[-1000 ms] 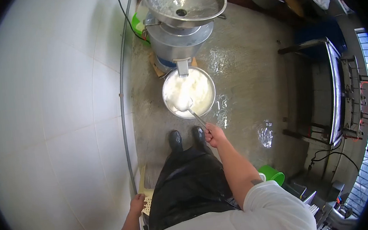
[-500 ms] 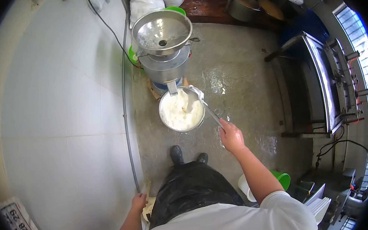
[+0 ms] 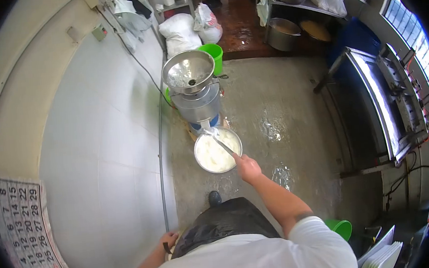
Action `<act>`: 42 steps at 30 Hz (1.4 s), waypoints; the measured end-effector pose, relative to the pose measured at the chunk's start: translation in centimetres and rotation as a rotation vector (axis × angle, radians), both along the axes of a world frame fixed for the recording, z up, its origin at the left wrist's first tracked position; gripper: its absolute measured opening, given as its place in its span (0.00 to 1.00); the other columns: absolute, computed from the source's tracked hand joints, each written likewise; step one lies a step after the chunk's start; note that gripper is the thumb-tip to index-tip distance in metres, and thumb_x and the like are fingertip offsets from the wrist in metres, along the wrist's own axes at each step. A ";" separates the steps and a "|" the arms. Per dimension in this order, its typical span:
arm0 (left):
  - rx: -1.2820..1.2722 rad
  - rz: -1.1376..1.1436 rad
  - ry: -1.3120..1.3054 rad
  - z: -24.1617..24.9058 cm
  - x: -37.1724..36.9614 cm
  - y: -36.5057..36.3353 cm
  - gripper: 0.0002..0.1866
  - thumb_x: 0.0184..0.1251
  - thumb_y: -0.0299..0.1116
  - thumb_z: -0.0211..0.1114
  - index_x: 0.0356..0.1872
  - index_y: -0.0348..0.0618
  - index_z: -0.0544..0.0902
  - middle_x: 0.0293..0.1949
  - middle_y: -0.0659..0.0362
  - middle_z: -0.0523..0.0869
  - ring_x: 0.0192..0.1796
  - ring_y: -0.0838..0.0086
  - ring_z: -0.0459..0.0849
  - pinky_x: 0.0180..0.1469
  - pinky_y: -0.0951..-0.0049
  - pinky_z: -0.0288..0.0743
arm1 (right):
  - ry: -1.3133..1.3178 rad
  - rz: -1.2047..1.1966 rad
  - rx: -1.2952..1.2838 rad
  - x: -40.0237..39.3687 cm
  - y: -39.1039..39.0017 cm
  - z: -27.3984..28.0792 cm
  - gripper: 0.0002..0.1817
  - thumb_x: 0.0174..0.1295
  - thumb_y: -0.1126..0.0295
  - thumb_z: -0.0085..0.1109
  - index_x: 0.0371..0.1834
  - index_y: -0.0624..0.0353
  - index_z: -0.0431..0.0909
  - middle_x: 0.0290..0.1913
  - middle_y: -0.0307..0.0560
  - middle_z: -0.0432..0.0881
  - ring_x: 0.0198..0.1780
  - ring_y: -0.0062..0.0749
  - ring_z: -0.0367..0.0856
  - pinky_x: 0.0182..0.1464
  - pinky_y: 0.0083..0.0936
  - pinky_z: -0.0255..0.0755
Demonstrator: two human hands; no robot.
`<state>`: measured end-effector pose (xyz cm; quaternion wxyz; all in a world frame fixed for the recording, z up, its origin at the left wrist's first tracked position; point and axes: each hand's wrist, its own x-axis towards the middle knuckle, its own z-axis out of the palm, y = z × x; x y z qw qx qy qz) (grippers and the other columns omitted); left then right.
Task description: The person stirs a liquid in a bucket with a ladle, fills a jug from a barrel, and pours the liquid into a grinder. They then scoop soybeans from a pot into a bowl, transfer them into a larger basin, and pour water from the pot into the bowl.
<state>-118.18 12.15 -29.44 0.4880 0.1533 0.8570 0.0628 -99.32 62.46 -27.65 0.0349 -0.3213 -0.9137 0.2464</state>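
My right hand (image 3: pixel 249 169) is closed round the handle of a long metal utensil (image 3: pixel 224 147). The utensil's wet, whitish far end lies at the spout (image 3: pixel 205 125) of a steel grinding machine (image 3: pixel 197 106) with a wide funnel hopper (image 3: pixel 188 71). Below the spout a round metal pot (image 3: pixel 197 160) of pale, foamy white stuff (image 3: pixel 216 153) stands on the floor. My left hand (image 3: pixel 170 238) is low beside the wall, near the dark apron (image 3: pixel 221 224); its fingers look curled, but what they hold, if anything, is too small to tell.
White sacks (image 3: pixel 177 31) and a green bucket (image 3: pixel 213 57) stand behind the machine. A grey pipe (image 3: pixel 163 188) runs along the left wall. At the right are a metal-framed stove (image 3: pixel 373 96) and a green tub (image 3: pixel 339 228). The floor (image 3: pixel 294 127) has wet patches.
The view has tilted up and shifted. My right hand has brought the utensil's end from the pot's right rim leftward to the machine's spout. My left hand stays low by the wall.
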 end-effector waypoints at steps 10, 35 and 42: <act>0.016 0.120 0.051 3.8 1.4 -2.7 0.28 0.74 0.55 0.61 0.44 0.36 0.90 0.39 0.41 0.92 0.43 0.47 0.90 0.50 0.55 0.82 | 0.206 -0.317 -0.242 0.7 -1.1 2.0 0.22 0.71 0.69 0.55 0.67 0.62 0.78 0.52 0.70 0.86 0.56 0.64 0.85 0.59 0.51 0.78; -0.053 -1.081 -0.005 -7.9 -20.8 42.2 0.24 0.78 0.49 0.60 0.59 0.36 0.79 0.42 0.42 0.86 0.43 0.53 0.89 0.42 0.52 0.82 | 1.369 -2.584 -0.454 30.2 -60.5 6.2 0.17 0.75 0.61 0.59 0.64 0.47 0.80 0.26 0.29 0.70 0.20 0.16 0.60 0.21 0.22 0.57; 0.045 -1.163 -0.157 -3.5 5.9 50.1 0.29 0.78 0.54 0.59 0.63 0.36 0.76 0.49 0.47 0.84 0.44 0.57 0.87 0.41 0.56 0.82 | 1.684 -2.978 -0.154 15.3 -74.3 -0.6 0.22 0.75 0.63 0.60 0.69 0.55 0.77 0.25 0.36 0.73 0.18 0.21 0.64 0.17 0.27 0.59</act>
